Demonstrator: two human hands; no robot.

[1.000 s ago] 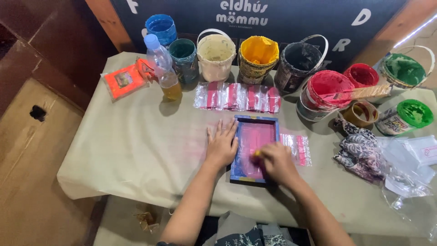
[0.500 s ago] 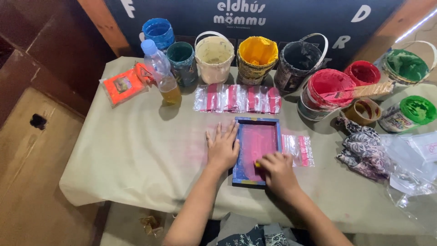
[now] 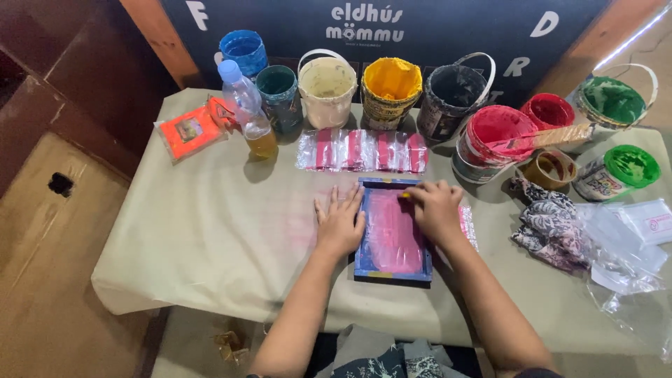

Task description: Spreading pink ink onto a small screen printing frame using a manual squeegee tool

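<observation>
A small blue-framed printing screen (image 3: pixel 381 264) smeared with pink ink lies on the beige-covered table (image 3: pixel 210 238). My left hand (image 3: pixel 341 222) lies flat with fingers spread, over the screen's left edge and the cloth beside it. My right hand (image 3: pixel 435 208) is at the screen's far end, closed on a small yellow scraper (image 3: pixel 404 195) that touches the pink ink. A clear packet (image 3: pixel 467 222) sticks out from under the screen on the right.
A row of clear packets with pink prints (image 3: pixel 362 150) lies just beyond the screen. Behind them stand several paint buckets, among them yellow (image 3: pixel 390 87) and red (image 3: pixel 495 140), a plastic bottle (image 3: pixel 246 108) and an orange packet (image 3: pixel 187 131). Patterned cloth (image 3: pixel 549 224) and plastic bags (image 3: pixel 630 245) lie right.
My right hand has slid the yellow scraper from the near end of the screen up to its far end. My left hand has stayed flat on the left edge.
</observation>
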